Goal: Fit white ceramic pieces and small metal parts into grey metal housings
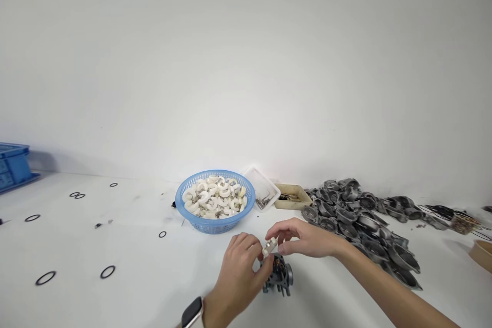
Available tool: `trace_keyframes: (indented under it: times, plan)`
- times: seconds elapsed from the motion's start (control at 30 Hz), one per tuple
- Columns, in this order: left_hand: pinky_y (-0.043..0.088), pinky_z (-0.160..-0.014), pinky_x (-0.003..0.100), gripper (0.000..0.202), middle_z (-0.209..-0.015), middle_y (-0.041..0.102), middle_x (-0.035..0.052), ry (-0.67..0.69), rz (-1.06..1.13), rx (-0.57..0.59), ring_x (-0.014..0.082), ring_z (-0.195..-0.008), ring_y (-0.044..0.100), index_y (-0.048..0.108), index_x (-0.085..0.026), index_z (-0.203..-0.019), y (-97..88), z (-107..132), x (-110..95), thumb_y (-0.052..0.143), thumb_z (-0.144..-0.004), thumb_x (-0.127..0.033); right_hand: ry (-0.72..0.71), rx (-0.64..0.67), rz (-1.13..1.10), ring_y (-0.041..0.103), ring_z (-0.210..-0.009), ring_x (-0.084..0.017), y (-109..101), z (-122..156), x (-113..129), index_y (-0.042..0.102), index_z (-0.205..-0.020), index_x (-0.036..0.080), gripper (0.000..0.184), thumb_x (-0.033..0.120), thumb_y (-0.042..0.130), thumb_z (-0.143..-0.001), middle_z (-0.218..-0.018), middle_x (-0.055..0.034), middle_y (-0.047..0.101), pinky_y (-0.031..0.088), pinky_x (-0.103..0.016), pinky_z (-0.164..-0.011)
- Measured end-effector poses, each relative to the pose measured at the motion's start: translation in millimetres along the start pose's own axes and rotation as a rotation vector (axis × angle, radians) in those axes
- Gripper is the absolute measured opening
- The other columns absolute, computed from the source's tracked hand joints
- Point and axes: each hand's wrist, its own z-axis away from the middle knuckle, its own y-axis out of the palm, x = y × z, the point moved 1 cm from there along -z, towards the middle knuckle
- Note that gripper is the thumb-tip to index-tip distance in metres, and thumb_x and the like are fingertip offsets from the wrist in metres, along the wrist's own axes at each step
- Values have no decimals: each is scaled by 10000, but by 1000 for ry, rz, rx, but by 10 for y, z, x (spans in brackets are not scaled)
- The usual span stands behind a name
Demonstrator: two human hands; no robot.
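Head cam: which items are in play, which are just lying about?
In play: left hand, right hand, white curved piece, grey metal housing.
Lying about: blue basket, pile of housings, black rings, beige tray, blue crate.

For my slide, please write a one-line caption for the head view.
Two hands, left hand and right hand, fit a white curved piece onto a grey metal housing beside a blue basket.
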Motion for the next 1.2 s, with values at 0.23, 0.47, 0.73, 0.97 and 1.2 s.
trace_keyframes:
  times: [0.23, 0.47, 0.73, 0.97, 1.2]
  plan:
    - [410, -764, 404, 136, -846, 625, 52, 158, -141, -64, 254, -839, 559, 593, -222, -794, -52, 9, -36, 640, -792, -95, -69, -134, 525, 638, -916, -218, 191, 50, 324, 729, -1145, 266, 404, 420, 813, -780, -1015, -28, 710, 474, -332, -859]
    - [403, -732, 389, 168, -828, 617, 46, 198, -178, -63, 247, -807, 549, 586, -224, -804, -72, -8, -96, 656, -728, -92, -118, -184, 741, 640, -818, -207, 325, 59, 423, 742, -956, 242, 173, 230, 722, -784, -880, -15, 731, 417, -286, -707]
    - [428, -839, 419, 548, -1050, 631, 57, -156, -26, 289, 303, -945, 585, 627, -216, -1033, -53, -1, -41, 877, -629, -489, -12, -352, 446, 657, -964, -264, 187, 234, -58, 759, -1115, 281, 351, 385, 798, -781, -1086, -40, 756, 487, -388, -935]
    - [441, -849, 363, 499, -1035, 630, 7, -202, 184, 347, 260, -945, 598, 672, -258, -1051, -1, -2, 6, 905, -623, -369, -32, -424, 179, 645, -1174, -328, 466, 278, -399, 758, -1168, 282, 429, 269, 774, -739, -1215, -53, 745, 466, -438, -1078]
    - [459, -870, 327, 388, -1034, 643, 2, -249, 271, 335, 237, -974, 616, 682, -262, -1049, -19, -24, 4, 848, -700, -282, -137, -403, 112, 651, -1152, -302, 507, 268, -479, 746, -1180, 275, 440, 227, 748, -743, -1213, -60, 729, 498, -430, -1052]
